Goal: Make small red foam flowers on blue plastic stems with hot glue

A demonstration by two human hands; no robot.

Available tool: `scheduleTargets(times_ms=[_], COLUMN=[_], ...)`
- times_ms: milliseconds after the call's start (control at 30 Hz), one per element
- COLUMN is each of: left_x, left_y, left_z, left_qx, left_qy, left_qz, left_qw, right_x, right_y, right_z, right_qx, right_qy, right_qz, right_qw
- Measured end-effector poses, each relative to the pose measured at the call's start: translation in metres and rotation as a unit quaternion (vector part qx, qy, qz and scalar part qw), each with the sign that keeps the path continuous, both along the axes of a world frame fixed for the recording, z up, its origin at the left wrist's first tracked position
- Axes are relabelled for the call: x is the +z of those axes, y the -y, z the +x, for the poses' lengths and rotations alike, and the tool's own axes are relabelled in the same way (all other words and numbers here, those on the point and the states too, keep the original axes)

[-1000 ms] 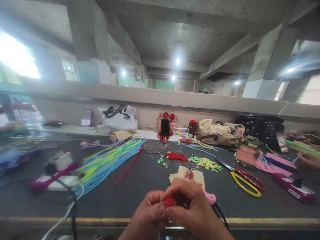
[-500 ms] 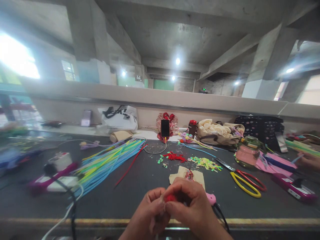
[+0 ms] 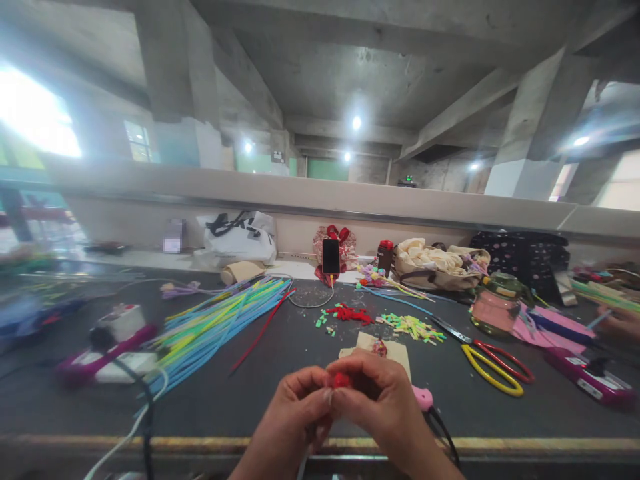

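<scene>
Head view: one red piece (image 3: 342, 381) is pinched in narrow fingertip grip by left hand (image 3: 304, 401) and right hand (image 3: 376, 395), near worktop's (image 3: 215, 410) front edge. One phone (image 3: 331, 257) and one pair of scissors (image 3: 467, 342) are seen beyond.

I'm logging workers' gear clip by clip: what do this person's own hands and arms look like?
The left hand and right hand wear no gloves. The forearms show no sleeve, watch or bracelet within the picture. No ring can be made out, though parts of both hands are hidden.
</scene>
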State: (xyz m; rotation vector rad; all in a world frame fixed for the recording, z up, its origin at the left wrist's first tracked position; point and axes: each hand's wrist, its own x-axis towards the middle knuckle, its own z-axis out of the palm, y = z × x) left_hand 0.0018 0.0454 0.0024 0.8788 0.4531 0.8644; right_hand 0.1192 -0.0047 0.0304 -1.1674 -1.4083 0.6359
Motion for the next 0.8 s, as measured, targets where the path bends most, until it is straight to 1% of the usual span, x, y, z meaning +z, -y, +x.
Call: scheduleTargets(times_ms=[67, 167, 233, 300, 400, 467, 567, 633, 733, 800], left_x=[0.002, 0.003, 0.002, 0.0, -0.002, -0.004, -0.006, -0.009, -0.011, -0.012], left_y=[0.001, 0.0, -0.001, -0.002, -0.002, -0.003, -0.004, -0.005, -0.004, -0.002], left_z=[0.0, -0.001, -0.001, -0.002, -0.004, -0.004, -0.004, -0.003, -0.001, -0.001], left_qx=[0.0, -0.036, -0.066, -0.098, -0.137, -0.15, -0.187, -0.203, -0.184, -0.165], left_qy=[0.003, 0.03, 0.071, 0.124, 0.183, 0.207, 0.22, 0.215, 0.201, 0.19], left_qz=[-0.019, -0.043, -0.066, -0.091, -0.112, -0.109, -0.085, -0.075, -0.086, -0.099], left_qw=[1.0, 0.998, 0.993, 0.983, 0.967, 0.961, 0.954, 0.952, 0.958, 0.963], right_x=[-0.003, -0.007, -0.008, -0.007, -0.007, -0.009, -0.012, -0.012, -0.007, -0.002], right_y=[-0.001, -0.001, -0.002, -0.002, -0.002, -0.004, -0.008, -0.011, -0.012, -0.012], right_z=[0.0, 0.001, 0.003, 0.006, 0.01, 0.012, 0.014, 0.014, 0.011, 0.009], right_qx=[0.017, 0.047, 0.059, 0.043, -0.01, -0.011, 0.031, 0.052, 0.061, 0.056], right_qy=[-0.031, -0.083, -0.092, -0.105, -0.157, -0.169, -0.139, -0.103, -0.03, 0.014], right_qz=[-0.023, -0.05, -0.042, -0.025, -0.012, -0.024, -0.037, -0.019, 0.023, 0.027], right_qw=[0.999, 0.994, 0.993, 0.993, 0.988, 0.985, 0.989, 0.993, 0.997, 0.998])
